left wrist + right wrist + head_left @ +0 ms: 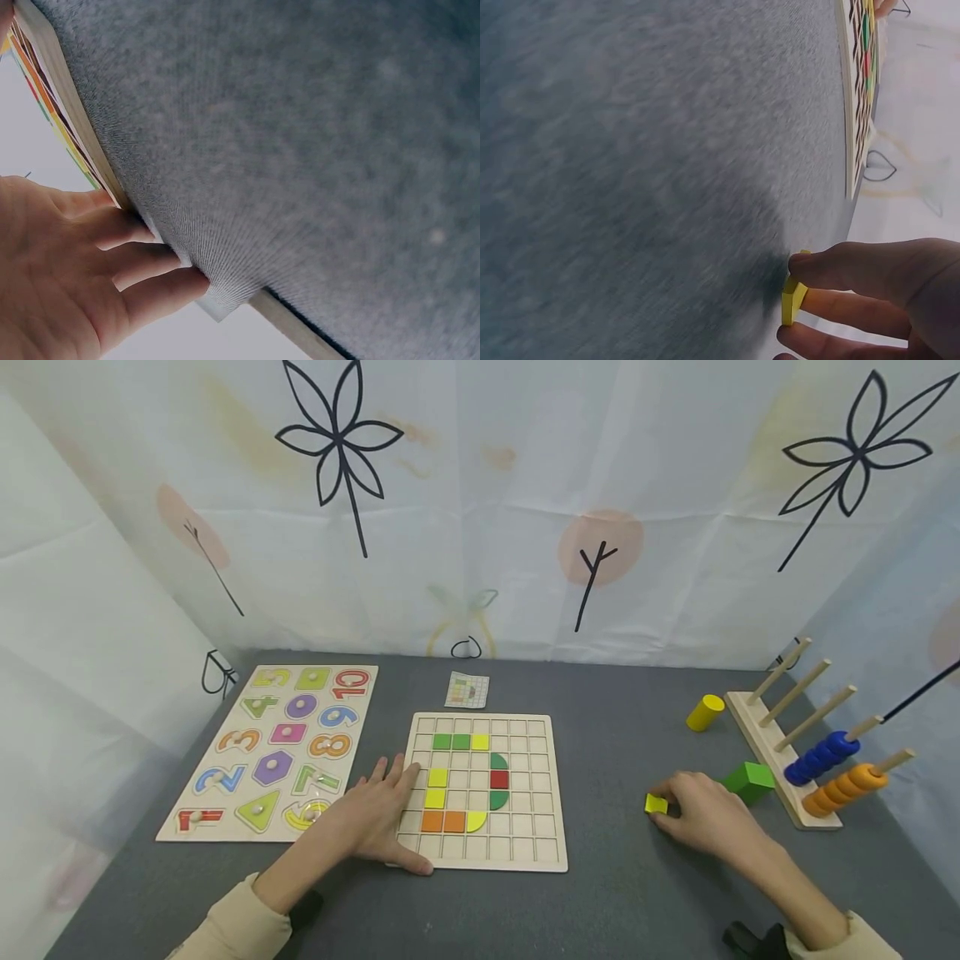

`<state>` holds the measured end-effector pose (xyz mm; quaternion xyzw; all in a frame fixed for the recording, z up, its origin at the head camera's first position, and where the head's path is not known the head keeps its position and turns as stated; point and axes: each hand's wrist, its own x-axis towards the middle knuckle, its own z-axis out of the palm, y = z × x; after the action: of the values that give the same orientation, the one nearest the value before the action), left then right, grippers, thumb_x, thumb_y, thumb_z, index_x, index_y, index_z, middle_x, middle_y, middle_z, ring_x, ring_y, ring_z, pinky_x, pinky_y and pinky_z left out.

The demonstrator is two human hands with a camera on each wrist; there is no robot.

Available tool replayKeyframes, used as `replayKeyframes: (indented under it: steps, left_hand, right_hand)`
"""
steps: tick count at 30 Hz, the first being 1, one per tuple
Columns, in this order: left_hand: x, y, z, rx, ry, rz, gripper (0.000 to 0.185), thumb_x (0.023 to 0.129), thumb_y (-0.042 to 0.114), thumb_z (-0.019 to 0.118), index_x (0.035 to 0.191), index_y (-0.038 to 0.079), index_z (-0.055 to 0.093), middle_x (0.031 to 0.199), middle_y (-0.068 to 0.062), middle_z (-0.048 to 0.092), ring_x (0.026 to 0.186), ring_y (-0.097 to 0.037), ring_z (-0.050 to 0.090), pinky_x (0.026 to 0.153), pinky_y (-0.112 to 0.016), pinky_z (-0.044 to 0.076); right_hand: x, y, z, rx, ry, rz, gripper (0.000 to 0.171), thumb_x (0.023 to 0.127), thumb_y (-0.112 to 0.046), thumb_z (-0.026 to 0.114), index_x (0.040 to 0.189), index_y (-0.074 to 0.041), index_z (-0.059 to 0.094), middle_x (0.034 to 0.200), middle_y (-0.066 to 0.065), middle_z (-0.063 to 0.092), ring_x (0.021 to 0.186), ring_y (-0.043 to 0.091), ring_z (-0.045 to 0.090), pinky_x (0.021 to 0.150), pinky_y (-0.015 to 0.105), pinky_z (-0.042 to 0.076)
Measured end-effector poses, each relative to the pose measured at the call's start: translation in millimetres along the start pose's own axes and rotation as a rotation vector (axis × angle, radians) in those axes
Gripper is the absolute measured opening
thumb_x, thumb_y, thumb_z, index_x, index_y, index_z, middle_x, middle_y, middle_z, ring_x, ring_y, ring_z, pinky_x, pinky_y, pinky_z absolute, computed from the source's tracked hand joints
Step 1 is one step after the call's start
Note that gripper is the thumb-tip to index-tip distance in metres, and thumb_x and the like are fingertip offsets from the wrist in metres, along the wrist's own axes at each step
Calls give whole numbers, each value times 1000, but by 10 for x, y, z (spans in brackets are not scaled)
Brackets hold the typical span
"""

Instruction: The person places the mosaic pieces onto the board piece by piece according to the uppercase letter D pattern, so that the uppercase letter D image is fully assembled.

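Two hands are at work on the grey table (615,893), each busy with something different. Our left hand (378,818) lies flat and spread on the lower left corner of the wooden grid board (551,793), fingers straight; we judge it rests there to keep the board from sliding. The left wrist view shows those fingers (142,259) against the board's edge.

Our right hand (701,814), at the lower right of the head view, pinches a small yellow tile (656,804) between fingertips and thumb, right at the table surface; the right wrist view shows the tile (792,298) held edge-on between the fingers (855,266), just off the cloth.

Just right of that hand sits a green block (750,779), then the peg rack (772,752) with blue and orange rings. At upper centre a small pattern card (467,690) lies above the board, likely as a reference. The number puzzle (277,747) lies at left.
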<state>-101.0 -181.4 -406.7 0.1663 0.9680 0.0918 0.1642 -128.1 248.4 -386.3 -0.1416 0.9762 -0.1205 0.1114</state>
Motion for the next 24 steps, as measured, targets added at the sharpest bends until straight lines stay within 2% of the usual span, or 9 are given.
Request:
replayKeyframes:
  steps: [6, 12, 24]
  left_hand:
    - [-1, 2, -3, 4, 2, 5, 141, 58, 82, 80, 157, -5, 28, 162, -36, 27, 148, -59, 29, 112, -72, 37]
    - [0, 7, -1, 9, 2, 3, 141, 58, 82, 80, 157, -5, 28, 162, -36, 27, 148, -59, 29, 112, -71, 38]
    - [2, 10, 1, 13, -4, -4, 141, 58, 81, 80, 157, -5, 28, 162, -36, 27, 149, -59, 29, 112, -71, 38]
  right_hand:
    - [55, -174, 16, -6, 30, -40, 25, 82, -15, 84, 104, -4, 79, 93, 6, 73, 82, 18, 65, 67, 41, 55]
    - [123, -396, 54, -15, 93, -106, 19, 81, -13, 83, 98, -6, 79, 84, 2, 67, 72, 12, 54, 58, 31, 45]
    - [364, -863, 51, -11, 157, -222, 17, 84, -9, 80, 100, -9, 80, 84, 3, 65, 68, 10, 47, 51, 24, 37]
